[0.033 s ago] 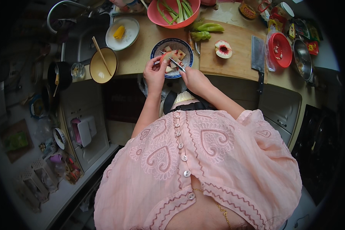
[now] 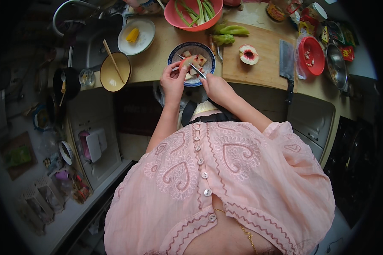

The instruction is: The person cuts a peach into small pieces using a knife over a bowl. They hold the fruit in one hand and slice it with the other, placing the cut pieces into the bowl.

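A piece of peach (image 2: 184,65) is pinched between the thumb and fingers of my left hand (image 2: 172,83). My right hand (image 2: 217,88) grips the handle of a small knife (image 2: 197,70), whose blade crosses the peach piece. Both hands are over the near part of a blue-and-white bowl (image 2: 212,55) with cut peach chunks (image 2: 201,60) in it. Right of the bowl, a halved peach (image 2: 248,55) with a dark red centre lies cut face up on a wooden cutting board (image 2: 264,70). My fingers partly hide the held piece and the knife handle.
A cleaver (image 2: 286,63) lies at the board's right edge, its handle past the counter front. Green peppers (image 2: 234,30) sit behind. Nearby are a pink bowl (image 2: 171,19), a white plate (image 2: 147,39), a yellow bowl (image 2: 107,78) with chopsticks, and a red basket (image 2: 318,50).
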Demonstrator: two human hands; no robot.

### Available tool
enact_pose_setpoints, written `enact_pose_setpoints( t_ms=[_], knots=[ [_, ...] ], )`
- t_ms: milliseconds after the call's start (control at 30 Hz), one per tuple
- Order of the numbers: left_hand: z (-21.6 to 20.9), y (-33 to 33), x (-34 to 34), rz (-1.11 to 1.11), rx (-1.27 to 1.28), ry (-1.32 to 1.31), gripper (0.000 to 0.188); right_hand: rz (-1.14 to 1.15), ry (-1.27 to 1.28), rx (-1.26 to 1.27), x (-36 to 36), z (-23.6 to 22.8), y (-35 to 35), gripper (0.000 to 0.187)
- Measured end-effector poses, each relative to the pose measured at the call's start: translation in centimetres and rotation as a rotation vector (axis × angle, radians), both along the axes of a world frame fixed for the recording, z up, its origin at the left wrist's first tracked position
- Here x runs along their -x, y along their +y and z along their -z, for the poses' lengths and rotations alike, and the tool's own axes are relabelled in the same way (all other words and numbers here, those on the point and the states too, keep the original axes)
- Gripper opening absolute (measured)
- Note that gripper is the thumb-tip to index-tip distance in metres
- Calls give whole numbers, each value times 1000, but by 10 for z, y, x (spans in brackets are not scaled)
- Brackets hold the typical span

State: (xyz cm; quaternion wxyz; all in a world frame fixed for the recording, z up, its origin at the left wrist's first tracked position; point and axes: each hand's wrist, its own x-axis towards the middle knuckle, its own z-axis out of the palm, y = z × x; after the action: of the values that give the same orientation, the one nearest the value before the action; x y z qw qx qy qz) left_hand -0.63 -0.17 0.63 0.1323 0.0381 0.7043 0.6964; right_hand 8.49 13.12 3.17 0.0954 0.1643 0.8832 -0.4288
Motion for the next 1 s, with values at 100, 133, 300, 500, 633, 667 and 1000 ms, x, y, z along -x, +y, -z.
enact_pose_setpoints(
  t_ms=[100,133,300,500,633,667,1000],
  knots=[
    [7,1,-2,9,-12,46,23,4,34,-2,4,0,4,34],
    [9,1,-2,6,-10,51,23,-14,19,-10,2,2,4,33],
    [4,0,-1,-7,-12,35,21,3,0,-7,-1,-2,1,33],
    [7,-3,2,-46,-27,-27,22,-61,-58,-20,-2,5,2,33],
    [13,-2,-2,2,-9,31,24,17,22,3,1,7,1,35],
    [12,2,-3,24,-9,57,24,6,4,-7,1,6,2,35],
    [12,1,-1,-14,-3,25,24,2,-1,-4,1,7,3,34]
  ],
)
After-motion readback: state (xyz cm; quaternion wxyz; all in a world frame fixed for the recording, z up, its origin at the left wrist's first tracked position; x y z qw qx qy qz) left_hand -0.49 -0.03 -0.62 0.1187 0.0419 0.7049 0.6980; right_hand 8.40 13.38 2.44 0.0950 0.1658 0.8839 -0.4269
